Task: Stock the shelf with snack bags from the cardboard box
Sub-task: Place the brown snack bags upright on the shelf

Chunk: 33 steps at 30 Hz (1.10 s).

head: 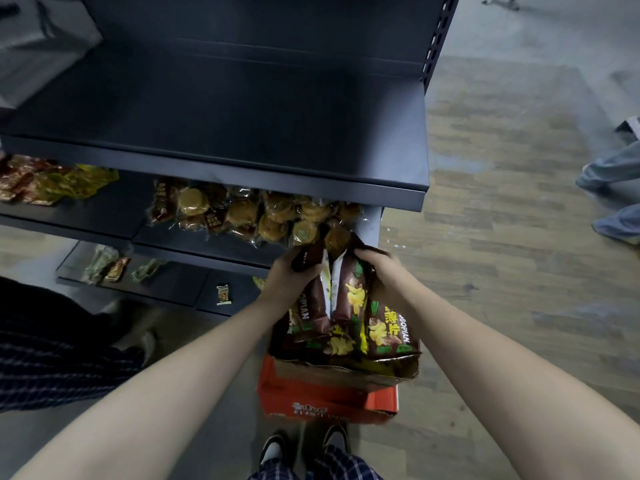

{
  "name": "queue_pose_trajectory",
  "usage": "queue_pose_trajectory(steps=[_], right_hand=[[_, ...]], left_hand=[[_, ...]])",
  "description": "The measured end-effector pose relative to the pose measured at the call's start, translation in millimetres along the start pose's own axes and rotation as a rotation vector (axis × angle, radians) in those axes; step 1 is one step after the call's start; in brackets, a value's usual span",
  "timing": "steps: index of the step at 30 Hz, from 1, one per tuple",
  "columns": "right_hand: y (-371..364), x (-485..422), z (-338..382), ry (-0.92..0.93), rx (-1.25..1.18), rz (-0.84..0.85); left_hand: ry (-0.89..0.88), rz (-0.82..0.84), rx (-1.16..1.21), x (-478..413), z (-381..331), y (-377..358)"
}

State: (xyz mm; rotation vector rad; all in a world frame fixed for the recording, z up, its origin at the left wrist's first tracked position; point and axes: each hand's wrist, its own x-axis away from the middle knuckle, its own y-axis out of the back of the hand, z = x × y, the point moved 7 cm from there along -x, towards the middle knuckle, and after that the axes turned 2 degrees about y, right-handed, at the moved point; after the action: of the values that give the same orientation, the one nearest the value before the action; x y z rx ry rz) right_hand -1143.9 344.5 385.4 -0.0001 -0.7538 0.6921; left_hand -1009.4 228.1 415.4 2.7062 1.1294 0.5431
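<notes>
snack bags (349,306) brown, yellow print; cardboard box (329,396) red; shelf (242,116) dark grey

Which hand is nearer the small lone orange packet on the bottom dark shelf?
Left. The left hand grips the brown snack bags just right of the small orange packet; the right hand grips them farther right.

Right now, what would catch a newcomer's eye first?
The left hand and right hand grip a bundle of brown snack bags with yellow chips, above the red cardboard box on the floor. Beyond them stands a dark metal shelf, clear packs of round golden cakes on the tier beneath.
</notes>
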Motion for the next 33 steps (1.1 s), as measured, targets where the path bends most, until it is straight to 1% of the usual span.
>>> queue_pose_trajectory(steps=[3, 5, 6, 8, 11, 13, 16, 18, 21, 24, 26, 27, 30, 33], right_hand=[[-23.6, 11.4, 3.3, -0.058, -0.049, 0.096], [-35.1, 16.3, 4.5, -0.056, -0.033, 0.099], [-41.0, 18.4, 4.9, -0.047, 0.003, 0.103], [-50.9, 24.2, 5.8, -0.045, 0.101, 0.103], [-60.1, 31.7, 11.8, -0.009, 0.19, 0.048], [-71.3, 36.3, 21.7, 0.062, 0.252, 0.054], [-87.9, 46.9, 39.8, 0.183, 0.501, 0.073], [-94.4, 55.1, 48.3, 0.222, 0.575, 0.073], [-103.8, 71.2, 62.5, 0.259, 0.587, 0.101], [-118.2, 88.3, 85.1, 0.32, 0.446, 0.153], [-134.8, 98.6, 101.3, 0.382, 0.44, 0.224], [-141.7, 103.3, 110.4, 0.42, 0.443, 0.231], [-155.8, 116.8, 139.4, 0.489, 0.441, 0.177], [-167.3, 127.2, 164.2, 0.536, 0.468, 0.107]], left_hand=[[0.121, -0.014, 0.308, 2.3, -6.3, 1.0], [0.163, -0.007, 0.476, 4.4, -14.2, -2.8], [0.17, 0.027, 0.54, 5.7, -20.2, -6.8], [0.167, 0.106, 0.575, 8.2, -30.5, -13.2], [0.106, 0.162, 0.527, 12.8, -42.4, -9.5], [0.067, 0.168, 0.477, 15.7, -47.8, -2.9], [-0.03, 0.156, 0.362, 24.7, -58.0, 9.1], [-0.135, 0.138, 0.269, 32.0, -69.7, 16.6], [-0.225, 0.053, 0.288, 40.0, -91.8, 30.8], [-0.274, -0.045, 0.342, 46.3, -113.9, 48.4], [-0.343, -0.133, 0.334, 50.5, -131.7, 63.4], [-0.381, -0.176, 0.327, 52.7, -141.6, 71.0], [-0.441, -0.275, 0.264, 53.6, -172.3, 89.7], [-0.381, -0.406, 0.217, 47.8, -191.4, 109.4]])
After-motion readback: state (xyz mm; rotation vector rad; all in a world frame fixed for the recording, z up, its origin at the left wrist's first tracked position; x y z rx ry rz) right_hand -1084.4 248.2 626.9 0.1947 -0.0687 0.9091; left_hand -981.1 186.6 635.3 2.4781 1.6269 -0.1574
